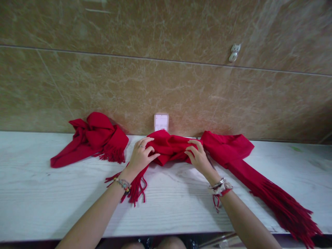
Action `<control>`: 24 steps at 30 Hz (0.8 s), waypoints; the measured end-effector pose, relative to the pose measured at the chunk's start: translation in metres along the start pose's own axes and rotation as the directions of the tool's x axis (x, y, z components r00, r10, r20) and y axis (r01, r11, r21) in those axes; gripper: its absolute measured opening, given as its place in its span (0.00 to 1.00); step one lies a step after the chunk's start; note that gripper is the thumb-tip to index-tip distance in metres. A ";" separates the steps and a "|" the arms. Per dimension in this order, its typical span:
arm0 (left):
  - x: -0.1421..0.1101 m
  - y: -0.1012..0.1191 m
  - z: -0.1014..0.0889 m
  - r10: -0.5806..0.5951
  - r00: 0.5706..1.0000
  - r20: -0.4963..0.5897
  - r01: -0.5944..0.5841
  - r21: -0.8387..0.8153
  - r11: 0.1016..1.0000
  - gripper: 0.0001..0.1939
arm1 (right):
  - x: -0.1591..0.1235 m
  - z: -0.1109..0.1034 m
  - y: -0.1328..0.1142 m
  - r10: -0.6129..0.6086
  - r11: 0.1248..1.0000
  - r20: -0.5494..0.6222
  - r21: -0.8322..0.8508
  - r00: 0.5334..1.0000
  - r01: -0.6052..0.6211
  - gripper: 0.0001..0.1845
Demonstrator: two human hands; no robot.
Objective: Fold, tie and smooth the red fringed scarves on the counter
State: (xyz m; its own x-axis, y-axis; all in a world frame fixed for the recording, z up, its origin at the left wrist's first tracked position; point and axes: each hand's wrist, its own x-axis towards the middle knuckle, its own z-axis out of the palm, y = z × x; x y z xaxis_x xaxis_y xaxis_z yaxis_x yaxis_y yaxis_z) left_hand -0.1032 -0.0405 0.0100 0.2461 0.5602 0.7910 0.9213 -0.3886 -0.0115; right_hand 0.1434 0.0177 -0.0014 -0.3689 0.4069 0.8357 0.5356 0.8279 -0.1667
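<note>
A red fringed scarf (169,148) lies bunched across the middle of the white surface. My left hand (141,155) has its fingers curled on the cloth's left side, thumb reaching inward. Tassels hang out beneath the left wrist. At the other end, my right hand (197,156) pinches the cloth with bent fingers. Just right of it is more red cloth (227,148), folded at the back, with a long fringed tail running to the front right corner. Whether this joins the middle piece is hidden behind the right hand. A separate crumpled red scarf (97,138) rests on the left.
The white wood-grain table (23,193) meets a brown marbled tile wall (111,83). Against the wall, behind the middle scarf, stands a phone with a lit screen (161,122). A small white cat-shaped hook (234,52) is fixed higher up. The table's front edge runs below my forearms.
</note>
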 end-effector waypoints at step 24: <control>0.003 0.023 -0.002 -0.077 0.995 -0.061 0.081 0.062 0.995 0.09 | 0.000 0.001 0.004 0.041 0.995 -0.112 -0.084 0.993 -0.051 0.06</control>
State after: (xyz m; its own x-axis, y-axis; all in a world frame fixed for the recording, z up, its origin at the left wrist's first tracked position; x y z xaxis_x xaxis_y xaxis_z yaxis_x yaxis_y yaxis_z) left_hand -0.0815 -0.0491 0.0132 0.1554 0.5431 0.8251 0.9552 -0.2954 0.0146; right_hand 0.1444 0.0209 -0.0031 -0.2590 0.3951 0.8814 0.6155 0.7707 -0.1646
